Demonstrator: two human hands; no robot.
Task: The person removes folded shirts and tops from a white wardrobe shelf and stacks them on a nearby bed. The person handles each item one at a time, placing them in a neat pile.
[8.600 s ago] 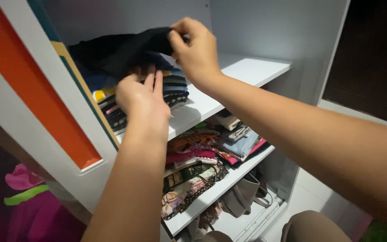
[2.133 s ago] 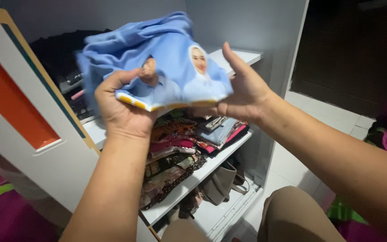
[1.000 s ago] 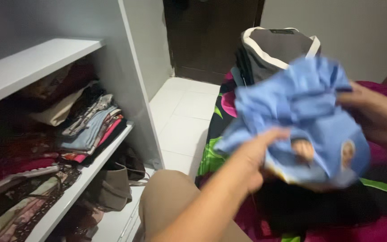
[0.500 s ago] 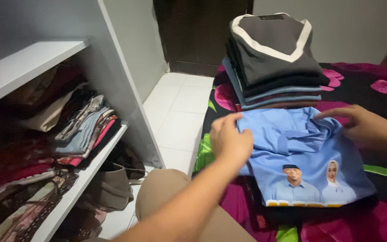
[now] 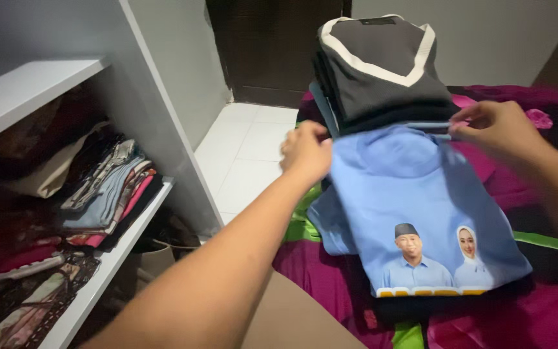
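Observation:
A light blue shirt point(image 5: 414, 200) with a print of two people lies spread on a magenta bed cover point(image 5: 330, 278). My left hand point(image 5: 306, 152) grips its upper left corner, fingers closed on the cloth. My right hand point(image 5: 495, 126) pinches its upper right edge. Just beyond the shirt stands a stack of folded clothes point(image 5: 379, 71), topped by a dark grey garment with white trim.
A white wardrobe point(image 5: 98, 110) stands open at left, its shelves packed with folded clothes point(image 5: 108, 194) and a bag point(image 5: 146, 258) low down. White floor tiles point(image 5: 247, 148) lead to a dark door point(image 5: 272, 45). My knee point(image 5: 292, 323) shows at the bottom.
I turned from the wardrobe to the bed with the blue shirt. It has gone from bunched in my hands to lying flat, and both hands now pull its top edge toward the stack.

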